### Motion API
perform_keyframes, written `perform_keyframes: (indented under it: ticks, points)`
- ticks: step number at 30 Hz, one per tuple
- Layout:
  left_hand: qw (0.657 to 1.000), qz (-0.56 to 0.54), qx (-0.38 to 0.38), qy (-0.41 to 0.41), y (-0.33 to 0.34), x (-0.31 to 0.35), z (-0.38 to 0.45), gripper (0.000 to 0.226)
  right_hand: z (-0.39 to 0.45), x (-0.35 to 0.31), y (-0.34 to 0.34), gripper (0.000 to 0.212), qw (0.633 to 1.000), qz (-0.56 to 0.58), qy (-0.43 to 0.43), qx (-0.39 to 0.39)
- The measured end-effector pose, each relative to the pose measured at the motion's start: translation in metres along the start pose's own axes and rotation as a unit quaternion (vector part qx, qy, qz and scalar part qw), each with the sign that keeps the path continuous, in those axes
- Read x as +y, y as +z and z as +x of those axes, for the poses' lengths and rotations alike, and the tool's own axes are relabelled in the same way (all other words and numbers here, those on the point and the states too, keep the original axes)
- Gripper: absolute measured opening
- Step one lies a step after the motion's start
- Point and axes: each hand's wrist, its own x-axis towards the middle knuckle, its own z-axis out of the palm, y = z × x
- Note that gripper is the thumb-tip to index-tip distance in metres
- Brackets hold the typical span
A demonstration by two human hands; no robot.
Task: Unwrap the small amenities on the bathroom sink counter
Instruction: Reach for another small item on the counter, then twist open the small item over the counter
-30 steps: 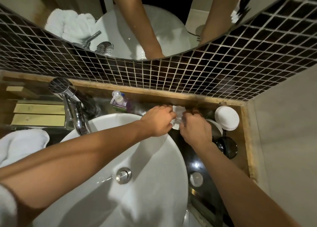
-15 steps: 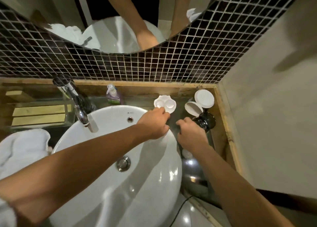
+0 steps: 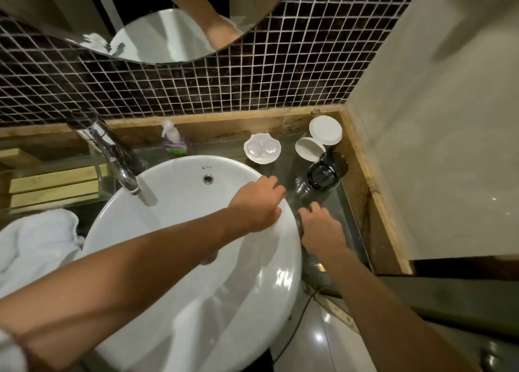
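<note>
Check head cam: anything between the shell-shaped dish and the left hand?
Only bare dark countertop and the basin's rim separate the shell-shaped dish from the left hand in the head view.

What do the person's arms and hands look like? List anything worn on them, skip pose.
Both forearms are bare, no sleeves. The left hand and right hand show no rings or gloves. A thin reddish band circles the left arm at the frame's lower left edge, next to something white. No watch is visible.

Left hand (image 3: 257,201) over white basin (image 3: 179,259) rim, right hand (image 3: 323,228) on dark counter (image 3: 341,203); shell-shaped dish (image 3: 262,148) beyond, untouched.
</note>
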Motion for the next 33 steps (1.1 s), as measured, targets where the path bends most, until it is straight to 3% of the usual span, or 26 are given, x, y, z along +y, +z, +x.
perform_keyframes:
  ticks: [9, 24, 33]
  points:
    - [1.0, 0.0, 0.007, -0.015, -0.007, -0.02, 0.001, 0.033, 0.007, 0.003, -0.009, 0.044, 1.0, -0.013, 0.001, 0.018]
    - [0.995, -0.012, 0.029, -0.092, -0.043, -0.055, 0.035, 0.037, 0.098, -0.027, -0.095, 0.047, 0.991, 0.0, -0.1, 0.094]
    - [0.984, -0.033, 0.077, -0.159, -0.041, -0.094, 0.058, 0.035, 0.162, -0.051, -0.104, 0.044, 0.986, -0.013, -0.153, 0.064]
